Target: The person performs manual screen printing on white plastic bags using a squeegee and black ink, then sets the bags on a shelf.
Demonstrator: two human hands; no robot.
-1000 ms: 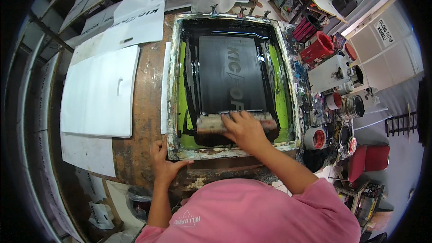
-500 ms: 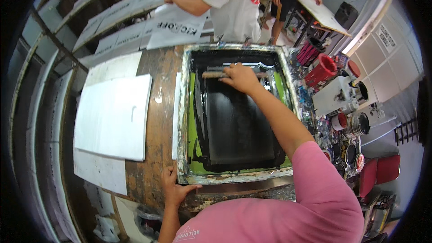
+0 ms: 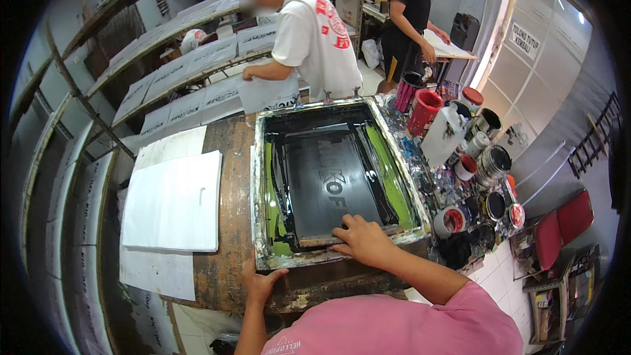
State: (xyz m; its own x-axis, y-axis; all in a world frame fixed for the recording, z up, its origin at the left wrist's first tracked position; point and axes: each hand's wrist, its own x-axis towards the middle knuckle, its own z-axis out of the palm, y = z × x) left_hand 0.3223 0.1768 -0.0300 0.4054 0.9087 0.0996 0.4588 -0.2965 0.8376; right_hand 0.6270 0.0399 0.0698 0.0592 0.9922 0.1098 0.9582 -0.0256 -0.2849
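A screen-printing frame [image 3: 260, 190] with a worn, paint-spattered rim lies on the wooden table. Black ink coats most of its mesh [image 3: 309, 204], with green strips along both sides and dark lettering showing through in the middle. At the near end of the mesh, my right hand [image 3: 365, 240] is closed over a wooden-handled squeegee [image 3: 317, 241], whose blade is hidden. My left hand [image 3: 259, 284] grips the frame's near left corner, thumb along the front edge and fingers at the side, partly hidden.
Left of the frame sits a stack of white sheets [image 3: 172, 204]. Ink tubs, cans and a red bucket [image 3: 426, 110] crowd the right side. Racks with printed sheets [image 3: 190, 108] stand at the left and back. A co-worker in white [image 3: 315, 46] handles a sheet; another person [image 3: 411, 20] stands behind.
My right hand has drawn the squeegee from the far end of the mesh to the near end. Lettering now shows in the mesh. The view has tilted upward; my left hand stays at the corner.
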